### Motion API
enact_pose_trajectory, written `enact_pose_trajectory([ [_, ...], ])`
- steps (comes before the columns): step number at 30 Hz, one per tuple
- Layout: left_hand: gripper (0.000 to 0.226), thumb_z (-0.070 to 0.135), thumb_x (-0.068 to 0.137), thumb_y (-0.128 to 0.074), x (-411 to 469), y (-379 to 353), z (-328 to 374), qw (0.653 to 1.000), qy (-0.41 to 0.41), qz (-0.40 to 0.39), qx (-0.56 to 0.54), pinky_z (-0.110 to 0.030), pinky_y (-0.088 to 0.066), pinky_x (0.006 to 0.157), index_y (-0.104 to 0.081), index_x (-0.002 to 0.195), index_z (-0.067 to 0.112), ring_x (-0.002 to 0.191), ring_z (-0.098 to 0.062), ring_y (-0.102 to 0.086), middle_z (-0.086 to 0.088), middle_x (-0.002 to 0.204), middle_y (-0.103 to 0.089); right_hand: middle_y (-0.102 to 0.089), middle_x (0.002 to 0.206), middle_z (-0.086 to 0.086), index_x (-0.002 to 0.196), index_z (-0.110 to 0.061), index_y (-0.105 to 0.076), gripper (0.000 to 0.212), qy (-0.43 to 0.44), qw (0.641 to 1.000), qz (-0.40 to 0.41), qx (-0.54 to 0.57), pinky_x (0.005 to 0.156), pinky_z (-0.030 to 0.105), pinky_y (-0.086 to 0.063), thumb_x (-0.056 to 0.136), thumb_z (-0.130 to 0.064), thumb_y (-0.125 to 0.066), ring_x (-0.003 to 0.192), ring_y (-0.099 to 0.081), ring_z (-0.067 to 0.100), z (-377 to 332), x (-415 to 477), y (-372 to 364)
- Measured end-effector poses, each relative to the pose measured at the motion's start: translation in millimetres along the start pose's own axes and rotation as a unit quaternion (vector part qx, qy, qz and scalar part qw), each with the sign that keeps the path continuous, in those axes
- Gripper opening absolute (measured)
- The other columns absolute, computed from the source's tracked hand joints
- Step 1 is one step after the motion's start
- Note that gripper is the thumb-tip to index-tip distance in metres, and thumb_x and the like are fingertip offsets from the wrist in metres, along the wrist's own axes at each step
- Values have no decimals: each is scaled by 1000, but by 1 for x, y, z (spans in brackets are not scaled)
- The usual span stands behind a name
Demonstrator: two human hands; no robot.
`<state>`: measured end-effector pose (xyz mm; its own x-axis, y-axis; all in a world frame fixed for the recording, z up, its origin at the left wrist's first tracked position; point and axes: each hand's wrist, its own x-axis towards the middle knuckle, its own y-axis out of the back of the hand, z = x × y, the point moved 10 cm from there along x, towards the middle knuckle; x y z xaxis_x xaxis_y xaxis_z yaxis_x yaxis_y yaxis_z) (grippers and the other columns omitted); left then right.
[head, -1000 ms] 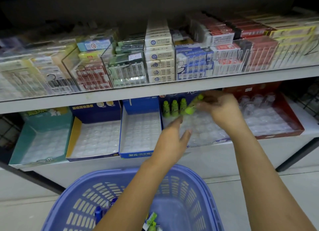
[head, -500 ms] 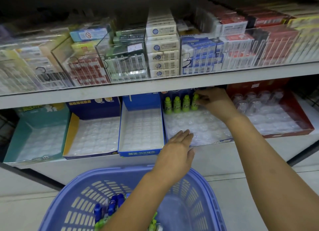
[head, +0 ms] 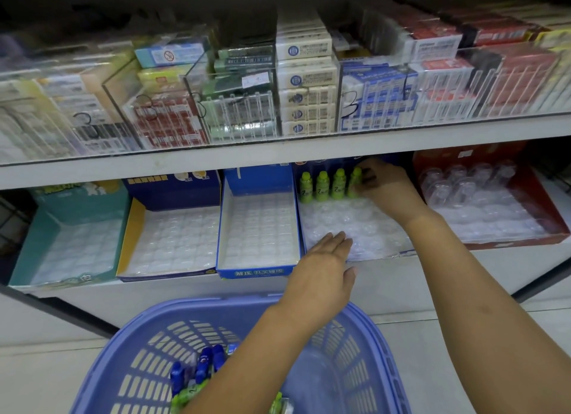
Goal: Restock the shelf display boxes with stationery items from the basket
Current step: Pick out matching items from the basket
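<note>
A dark blue display box on the lower shelf holds a clear blister tray with a back row of green bottle-shaped items. My right hand pinches the rightmost green item as it stands in that row. My left hand lies flat with straight fingers on the front edge of the same box. Below, the purple basket holds blue items and green items, partly hidden by my left forearm.
Left of that box stand a blue box, a yellow-edged box and a teal box, all with clear trays. A red box stands at the right. The upper shelf carries stacked packs behind clear dividers.
My right hand brought a green item down from the air and set it into the back row. My left hand came down flat onto the box's front edge. The view shifted lower.
</note>
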<state>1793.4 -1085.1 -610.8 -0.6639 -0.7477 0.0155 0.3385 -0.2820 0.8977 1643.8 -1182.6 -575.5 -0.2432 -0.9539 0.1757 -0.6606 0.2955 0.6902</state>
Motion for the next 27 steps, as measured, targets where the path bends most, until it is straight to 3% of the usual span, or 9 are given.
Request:
enact_pose_trajectory([
  [4, 54, 29, 100, -39, 1, 0, -1, 1000, 0, -2, 12, -20, -8, 116, -23, 150, 16, 147, -12, -10, 2, 159, -17, -66, 96, 18, 99, -1, -58, 19, -6, 998, 5, -58, 77, 37, -49, 84, -10, -64, 90, -62, 32, 3, 4, -1],
  [9, 55, 30, 100, -39, 3, 0, -1, 1000, 1, -11, 17, -22, -10, 117, -23, 150, 16, 147, -13, -11, 2, 158, -18, -62, 99, 24, 109, 3, -51, 25, 15, 995, 6, -100, 78, 44, -48, 91, -11, -58, 92, -59, 37, 1, 1, -4],
  [12, 55, 31, 100, -39, 3, -2, -1, 1000, 4, -18, 20, -23, -12, 117, -22, 151, 16, 147, -13, -10, 2, 159, -17, -62, 99, 20, 109, 2, -51, 19, 17, 997, 29, -65, 75, 34, -46, 92, -7, -52, 90, -59, 33, -4, -2, 5],
  [15, 56, 30, 100, -40, 2, 0, 0, 1000, 4, -24, 14, -24, -13, 117, -21, 150, 15, 147, -13, -9, 1, 159, -16, -63, 85, 3, 91, -10, -58, 4, 7, 999, 53, -1, 64, 11, -40, 88, -10, -56, 79, -55, 18, -12, -6, 18],
  [16, 56, 30, 100, -40, 1, 1, 1, 1000, 2, -27, 10, -24, -13, 117, -21, 151, 15, 147, -13, -9, 1, 159, -15, -62, 80, 0, 86, -13, -60, 2, 6, 998, 57, 4, 61, 10, -39, 84, -12, -60, 77, -55, 16, -17, -9, 20],
  [21, 55, 29, 99, -42, -13, 16, 4, 1000, -4, 22, 5, -24, -20, 114, -26, 148, 12, 144, -15, -17, -2, 158, -18, -62, 88, -3, 106, -10, -64, 31, 23, 998, 39, 46, 72, 21, -45, 78, -17, -74, 81, -62, 16, -42, -31, -13],
  [24, 53, 27, 98, -43, -27, 18, 4, 999, -19, 26, 31, -23, -23, 111, -29, 147, 12, 139, -16, -26, -3, 153, -28, -67, 94, 2, 113, -8, -59, 35, 47, 997, 16, 57, 75, 25, -49, 81, -14, -71, 81, -65, 18, -56, -34, -42],
  [27, 57, 24, 98, -43, -34, 13, 4, 998, -35, 6, 49, -21, -17, 113, -23, 149, 12, 141, -15, -23, -3, 156, -23, -69, 100, 7, 111, -9, -59, 31, 65, 998, 15, -7, 77, 30, -52, 83, -17, -69, 87, -65, 23, -61, -27, -50],
])
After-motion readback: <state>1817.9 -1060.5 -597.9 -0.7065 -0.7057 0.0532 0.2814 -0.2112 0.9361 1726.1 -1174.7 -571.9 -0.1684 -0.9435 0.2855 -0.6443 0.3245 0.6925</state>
